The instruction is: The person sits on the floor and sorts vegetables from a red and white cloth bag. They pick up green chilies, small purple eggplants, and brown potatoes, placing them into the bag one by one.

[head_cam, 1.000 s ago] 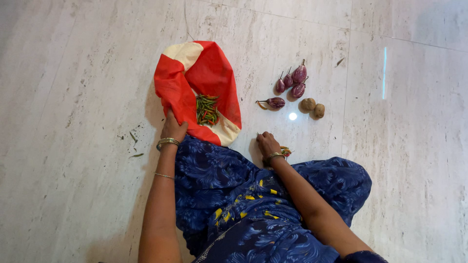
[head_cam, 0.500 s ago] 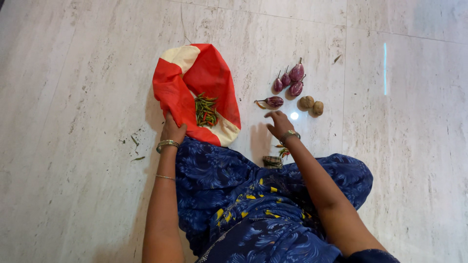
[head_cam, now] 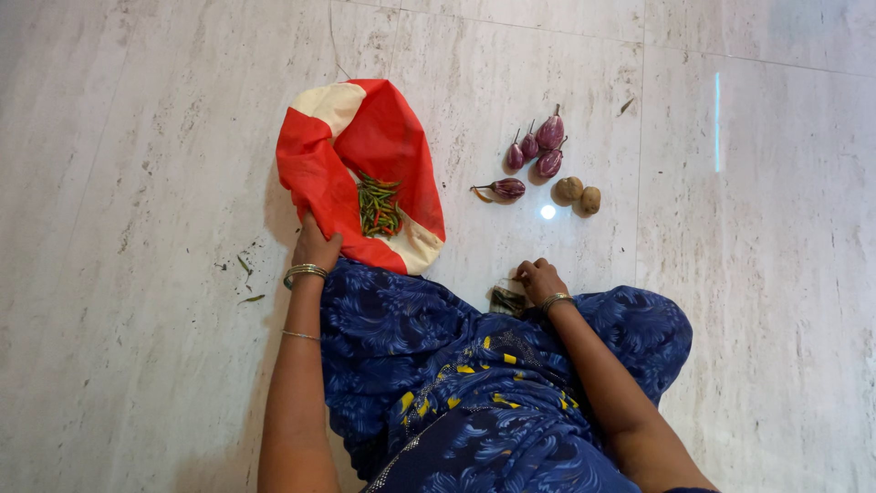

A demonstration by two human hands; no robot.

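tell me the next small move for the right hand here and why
Probably lift the small dark item under the right hand toward the red and cream cloth bag. The left hand holds its edge open, with green chillies showing inside.

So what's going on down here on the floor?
A person in blue patterned clothing sits on a pale marble floor. Their left hand grips the edge of a red and cream cloth bag with green chillies inside. Their right hand rests by the knee, next to a small dark thing I can't make out. Four small purple aubergines and two potatoes lie beyond on the floor.
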